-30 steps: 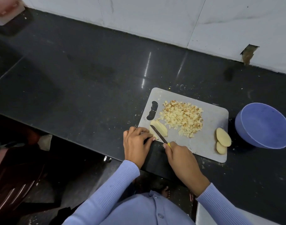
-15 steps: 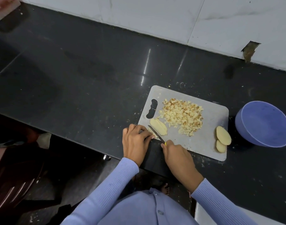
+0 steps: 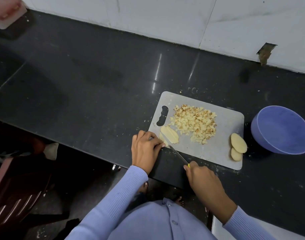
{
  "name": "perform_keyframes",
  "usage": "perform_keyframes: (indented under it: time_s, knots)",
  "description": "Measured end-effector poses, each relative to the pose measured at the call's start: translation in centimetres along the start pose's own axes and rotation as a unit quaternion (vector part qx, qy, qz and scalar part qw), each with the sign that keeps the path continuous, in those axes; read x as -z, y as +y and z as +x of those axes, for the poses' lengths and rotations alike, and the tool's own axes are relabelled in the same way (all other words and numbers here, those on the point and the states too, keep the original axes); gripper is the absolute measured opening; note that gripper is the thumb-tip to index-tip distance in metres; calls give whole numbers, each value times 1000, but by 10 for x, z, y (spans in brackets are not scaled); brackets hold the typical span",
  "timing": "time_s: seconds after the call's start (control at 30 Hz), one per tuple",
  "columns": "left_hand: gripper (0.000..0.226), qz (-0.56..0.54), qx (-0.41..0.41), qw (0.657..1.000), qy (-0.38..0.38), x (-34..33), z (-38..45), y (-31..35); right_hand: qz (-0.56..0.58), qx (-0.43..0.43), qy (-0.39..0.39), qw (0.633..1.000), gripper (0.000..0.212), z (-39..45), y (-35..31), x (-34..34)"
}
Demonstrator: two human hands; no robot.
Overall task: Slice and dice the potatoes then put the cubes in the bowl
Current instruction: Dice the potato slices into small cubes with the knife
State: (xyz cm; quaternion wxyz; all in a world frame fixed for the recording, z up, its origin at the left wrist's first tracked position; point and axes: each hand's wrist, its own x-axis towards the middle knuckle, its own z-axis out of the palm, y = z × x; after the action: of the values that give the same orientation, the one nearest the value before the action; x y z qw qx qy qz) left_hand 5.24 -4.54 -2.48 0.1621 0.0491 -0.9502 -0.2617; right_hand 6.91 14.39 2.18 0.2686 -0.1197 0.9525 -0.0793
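We see the left hand [image 3: 145, 148], fingers curled, pinning a potato slice [image 3: 169, 137] at the lower left corner of the cutting board [image 3: 224, 125], right of centre. The right hand [image 3: 202, 179] grips the knife [image 3: 177, 154], blade reaching to that slice. Diced cubes [image 3: 195, 122] heap mid-board; two potato halves [image 3: 238, 146] lie near the blue bowl [image 3: 281, 129] at the right edge.

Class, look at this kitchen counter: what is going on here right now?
A person is cutting a potato slice on a grey cutting board. The left hand steadies the slice while the right hand holds a knife across it. A pile of potato cubes and two uncut pieces wait; the blue bowl looks empty.
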Motion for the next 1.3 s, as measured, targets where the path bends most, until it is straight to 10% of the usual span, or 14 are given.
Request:
perform_keyframes:
  time_s: [0.63, 0.97, 1.3]
  knots:
    - [21, -36, -129, 978, -160, 14, 38, -16, 211, -37, 113, 970, 39, 10, 25, 15]
    - [31, 25, -328, 870, -367, 0, 92, -22, 278, -91, 172, 941, 41, 9, 11, 4]
    - [28, 61, -271, 904, -326, 0, 73, -19, 293, -131, 163, 933, 41, 1, 0, -12]
